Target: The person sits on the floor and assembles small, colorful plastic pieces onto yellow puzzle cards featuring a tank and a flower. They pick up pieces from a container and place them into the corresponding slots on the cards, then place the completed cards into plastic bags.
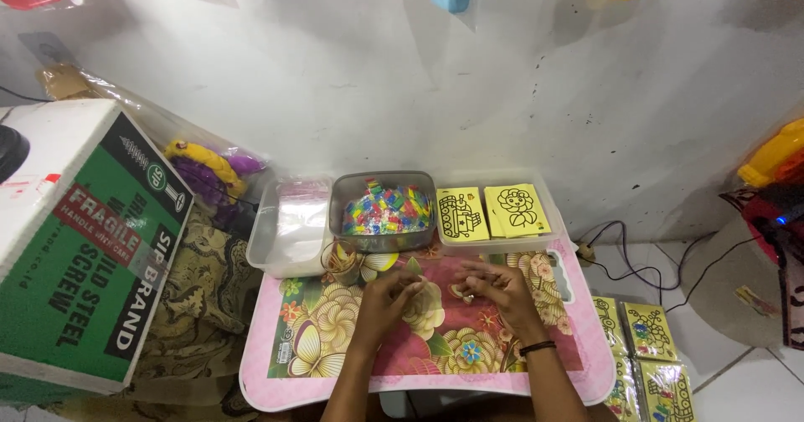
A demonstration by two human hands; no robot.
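Observation:
My left hand (387, 299) and my right hand (496, 291) hover close together over a small pink table (435, 380) with a flower-patterned top. The fingers of both hands are curled and nearly meet; something small sits between the fingertips near the right hand, too small to identify. Just beyond the hands stands a grey tub of multicoloured small pieces (383, 208). A bundle of rubber bands (339, 259) lies by the left hand.
A clear box of plastic sleeves (289, 221) sits left of the tub, a tray with yellow picture cards (494, 211) right of it. A green and white cardboard box (75, 238) stands at left. More packed yellow cards (649, 355) and cables lie on the floor at right.

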